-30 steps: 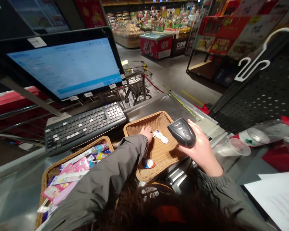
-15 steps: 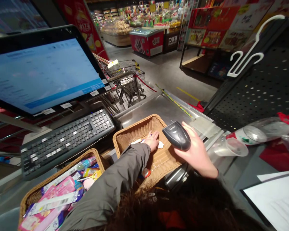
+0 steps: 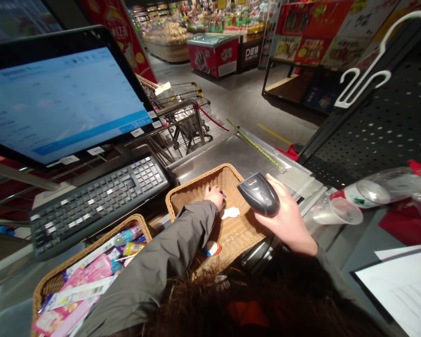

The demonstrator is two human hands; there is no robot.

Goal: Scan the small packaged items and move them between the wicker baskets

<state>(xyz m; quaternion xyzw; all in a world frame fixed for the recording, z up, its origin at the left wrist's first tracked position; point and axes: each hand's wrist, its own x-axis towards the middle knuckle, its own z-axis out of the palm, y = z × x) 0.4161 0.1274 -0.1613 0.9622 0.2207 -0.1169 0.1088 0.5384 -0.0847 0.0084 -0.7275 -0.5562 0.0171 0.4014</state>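
While a lit monitor [image 3: 63, 93] fills the upper left of the frame, a steel tabletop [image 3: 231, 152] runs from the centre toward the right, and a dark keyboard [image 3: 98, 201] sits below the screen at centre left. At the lower left a heaped wicker basket [image 3: 91, 243] is piled with pink and blue wrappers. Just beside it, at the centre, a second wicker basket [image 3: 196, 185] is nearly bare. The right hand [image 3: 287, 220], right of centre, hangs over the second basket's right rim, its fingers wrapped firmly round a black barcode scanner [image 3: 259, 193]. The left hand [image 3: 214, 195] reaches into the far side of the same basket with its fingers curled downward; whether they pinch anything cannot be told. A small white packet [image 3: 230, 213] lies on the basket floor near that hand but apart from it, and a little round red-and-blue item [image 3: 211, 248] lies by the near rim beside the grey sleeve [image 3: 161, 267].
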